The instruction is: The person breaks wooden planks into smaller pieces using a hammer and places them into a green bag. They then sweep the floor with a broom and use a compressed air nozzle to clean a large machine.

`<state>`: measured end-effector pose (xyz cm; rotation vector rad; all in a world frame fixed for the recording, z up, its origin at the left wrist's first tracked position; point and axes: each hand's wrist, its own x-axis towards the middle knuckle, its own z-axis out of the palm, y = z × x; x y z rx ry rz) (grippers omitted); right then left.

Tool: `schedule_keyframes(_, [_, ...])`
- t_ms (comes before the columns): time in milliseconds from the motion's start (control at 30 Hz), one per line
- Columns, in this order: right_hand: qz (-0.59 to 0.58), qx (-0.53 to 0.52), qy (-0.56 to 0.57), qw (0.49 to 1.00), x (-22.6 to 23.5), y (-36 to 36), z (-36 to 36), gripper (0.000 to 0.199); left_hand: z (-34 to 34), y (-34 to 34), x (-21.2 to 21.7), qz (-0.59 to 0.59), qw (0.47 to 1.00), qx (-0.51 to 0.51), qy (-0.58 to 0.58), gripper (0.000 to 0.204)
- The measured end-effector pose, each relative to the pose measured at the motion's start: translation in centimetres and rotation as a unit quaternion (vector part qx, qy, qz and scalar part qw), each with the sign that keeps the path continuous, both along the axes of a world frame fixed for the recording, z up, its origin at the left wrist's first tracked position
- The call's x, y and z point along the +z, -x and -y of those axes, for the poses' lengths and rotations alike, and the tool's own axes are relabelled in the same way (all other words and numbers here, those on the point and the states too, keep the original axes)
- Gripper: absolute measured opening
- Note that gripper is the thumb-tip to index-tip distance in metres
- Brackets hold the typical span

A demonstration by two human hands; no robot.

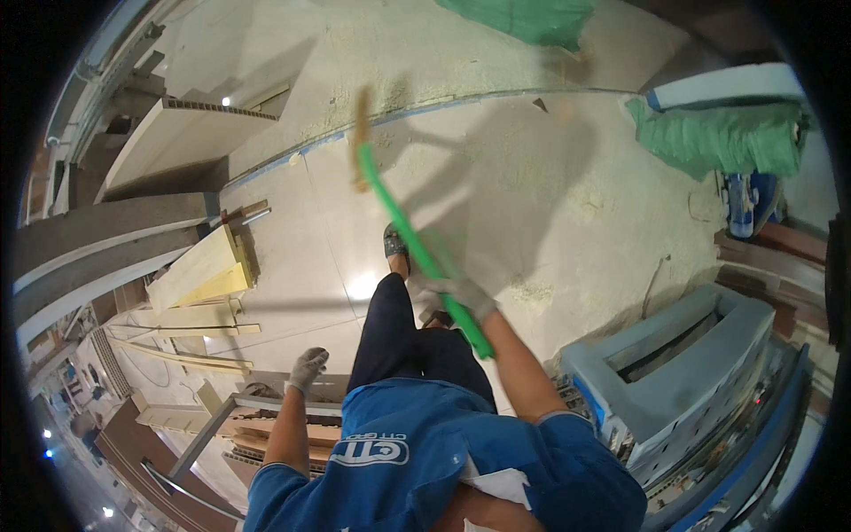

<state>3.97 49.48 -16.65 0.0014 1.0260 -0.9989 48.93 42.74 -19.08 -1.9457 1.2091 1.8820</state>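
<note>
My right hand (465, 297), in a pale glove, is wrapped round the green handle of a broom (403, 226). The handle slants forward and left from my hand, and its near end sticks out behind my grip. Its narrow brown head lies far out over the floor, smeared by motion. My left hand (308, 369), in a grey-white glove, hangs at my left side with its fingers curled in and nothing visible in them. Pale dust and crumbs lie scattered on the light floor (337, 204) about the broom and my feet.
On the left stand leaning panels (168, 146), a yellow-edged board (199, 275), long strips and a metal frame (191, 443). To the right are a grey machine housing (612, 355) and a green cloth (722, 137). Another green sheet (532, 19) lies at the far edge.
</note>
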Motion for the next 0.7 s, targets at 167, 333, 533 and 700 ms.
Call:
schedule_keyframes(167, [-0.007,0.146,0.059,0.988,-9.5,-4.2,18.4,0.044,9.0,3.5,0.9,-0.008,0.995,0.055,0.085,0.038])
schedule_keyframes(333, [-0.042,0.045,-0.032,0.998,-16.3,5.3,15.6,0.025,14.9,5.4,2.9,0.054,0.994,0.025,0.093,0.04])
schedule_keyframes(533, [0.009,-0.18,-0.165,0.97,-16.0,28.4,-9.9,0.027,15.3,11.3,2.7,0.119,0.991,-0.011,0.066,0.041])
schedule_keyframes(700, [-0.104,-0.253,-0.364,0.891,-12.3,42.3,-19.8,0.016,13.8,19.0,2.4,0.07,0.995,-0.024,0.064,0.043])
